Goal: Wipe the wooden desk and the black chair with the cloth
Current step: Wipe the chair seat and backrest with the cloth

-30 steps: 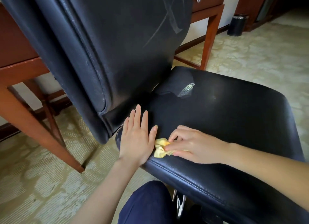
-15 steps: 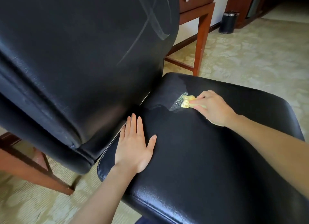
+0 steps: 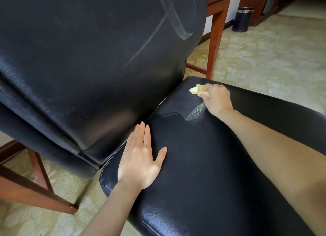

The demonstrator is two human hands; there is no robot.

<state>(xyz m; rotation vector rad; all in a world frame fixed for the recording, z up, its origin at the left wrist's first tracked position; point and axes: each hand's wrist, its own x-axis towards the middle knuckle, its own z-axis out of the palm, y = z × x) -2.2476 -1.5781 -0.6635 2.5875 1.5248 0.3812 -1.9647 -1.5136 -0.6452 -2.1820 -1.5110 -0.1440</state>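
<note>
While left grip [image 3: 139,158] flat on chair [image 3: 202,168], right grip [image 3: 217,99], seemingly tight, round cloth [image 3: 195,90].

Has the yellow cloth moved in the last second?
Yes. The cloth, in the right hand, went from the near edge of the seat to beyond the worn patch.

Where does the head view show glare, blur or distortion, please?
Head view: light gleams on the seat's near edge and on the backrest's streaks; the wide lens bows the backrest; the desk leg lower left looks blurred; left hand, right hand and cloth are sharp.
</note>
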